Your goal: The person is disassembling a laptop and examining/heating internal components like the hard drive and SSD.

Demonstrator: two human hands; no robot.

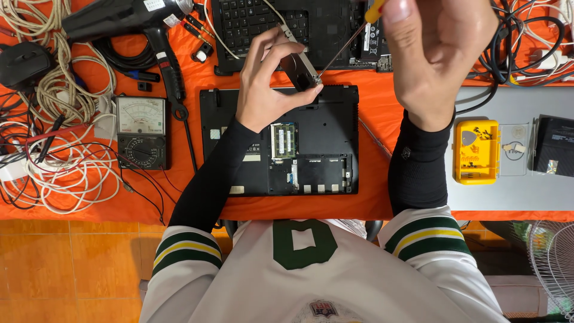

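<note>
My left hand [268,81] grips a small flat drive in a metal bracket [299,63], held up above a black laptop base [335,122] that lies bottom-up with its memory bay uncovered. My right hand [436,51] is closed around a screwdriver [344,45] with a yellow-and-red handle. Its thin shaft slants down to the left, and the tip touches the bracket's lower corner near my left fingertips.
A second open laptop [269,24] lies behind. To the left are an analog multimeter [141,131], a black heat gun [128,21], a mouse [24,63] and tangled cables [66,161]. A yellow bit case [476,151] and a black box [555,145] sit on a grey laptop lid [508,191].
</note>
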